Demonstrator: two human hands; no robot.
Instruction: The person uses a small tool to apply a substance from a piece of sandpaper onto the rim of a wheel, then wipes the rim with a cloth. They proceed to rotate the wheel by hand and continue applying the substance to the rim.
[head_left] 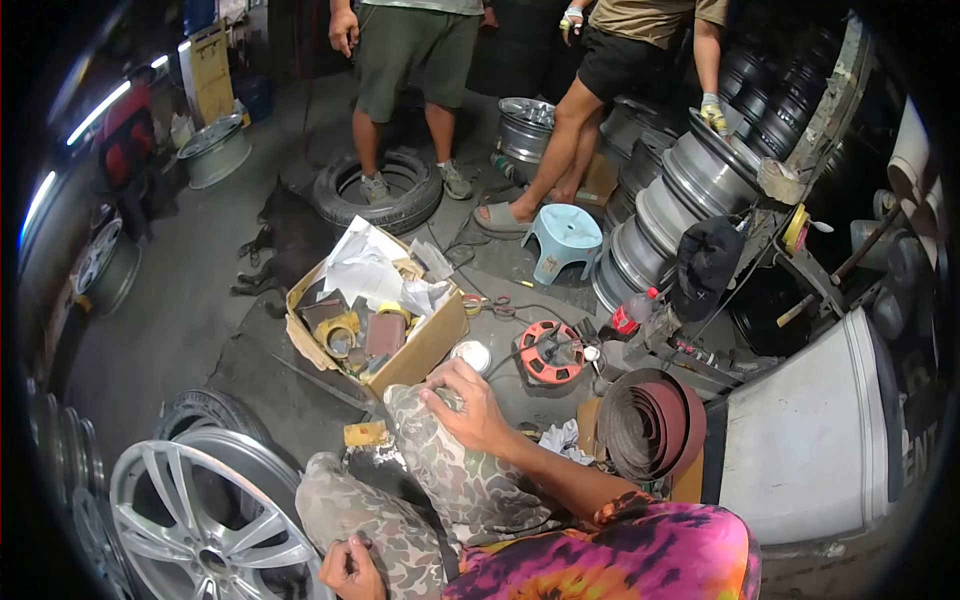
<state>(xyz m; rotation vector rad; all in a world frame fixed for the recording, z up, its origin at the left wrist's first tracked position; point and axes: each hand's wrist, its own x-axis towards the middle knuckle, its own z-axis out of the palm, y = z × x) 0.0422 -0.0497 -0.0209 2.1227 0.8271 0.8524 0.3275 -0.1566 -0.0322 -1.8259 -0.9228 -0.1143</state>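
Right hand on camo trouser knee, fingers loosely bent, part open, near cardboard box of tape rolls and paper. Left hand by the other leg, fingers curled in, can't tell if gripping anything; silver spoked wheel just beside it, tire behind wheel

The single view looks from the wearer's head, forward and steeply down, through a wide round lens; the lap is near, the two standing people's legs far.
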